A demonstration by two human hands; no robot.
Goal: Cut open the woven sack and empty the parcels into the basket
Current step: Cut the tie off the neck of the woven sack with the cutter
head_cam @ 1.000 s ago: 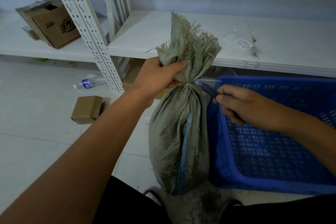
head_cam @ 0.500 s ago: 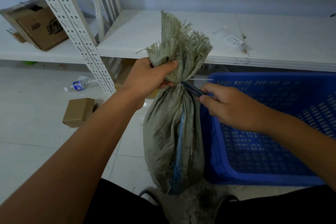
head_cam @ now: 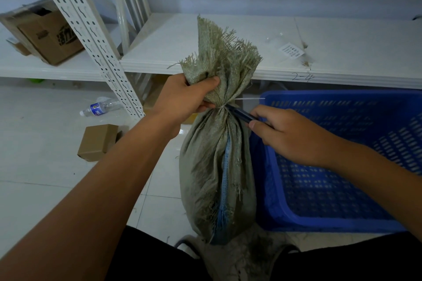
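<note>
A grey-green woven sack (head_cam: 212,166) stands upright on the floor in front of me, its frayed neck tied with a white zip tie (head_cam: 250,99). My left hand (head_cam: 185,98) grips the bunched neck just above the tie. My right hand (head_cam: 287,134) holds a dark blue knife (head_cam: 241,113) whose tip touches the sack at the tie. An empty blue plastic basket (head_cam: 342,221) sits right beside the sack. No parcels show; the sack hides its contents.
A white shelf board (head_cam: 342,70) runs behind the sack and basket, with a paper label (head_cam: 292,50) on it. A perforated white upright (head_cam: 91,43) stands at left. A cardboard box (head_cam: 49,34) lies on the left shelf. A small brown box (head_cam: 98,141) and water bottle (head_cam: 100,107) lie on the floor.
My right hand has pushed the knife left, from just beside the sack's neck up against the tie. My left hand keeps its grip on the neck.
</note>
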